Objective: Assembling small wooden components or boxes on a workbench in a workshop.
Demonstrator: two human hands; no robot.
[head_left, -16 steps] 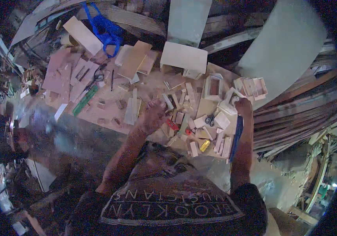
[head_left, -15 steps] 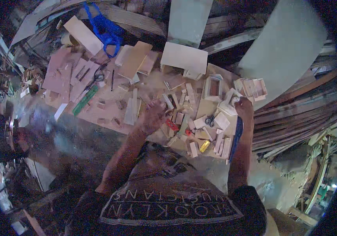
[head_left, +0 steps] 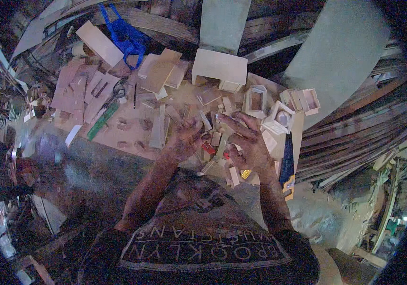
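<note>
Over the middle of the bench, my left hand has its fingers curled in; whatever they hold, if anything, is hidden. My right hand hovers over small wood pieces with its fingers spread and nothing plainly held. Between the hands lie small wood blocks and a red object whose kind is unclear. Just beyond my right hand stands a small wooden box with a round opening. Next to it sits a wooden box with a rectangular opening. A yellow object shows partly under my right wrist.
A handsaw with a yellow handle lies along the bench's right edge. Small open wooden boxes stand at the far right. A pale board rests at the back. Flat boards, a green strip and a blue bag are on the left.
My right hand has left the box with the round opening and moved left to the middle, spreading its fingers. It now covers the scissors. The left hand has barely moved.
</note>
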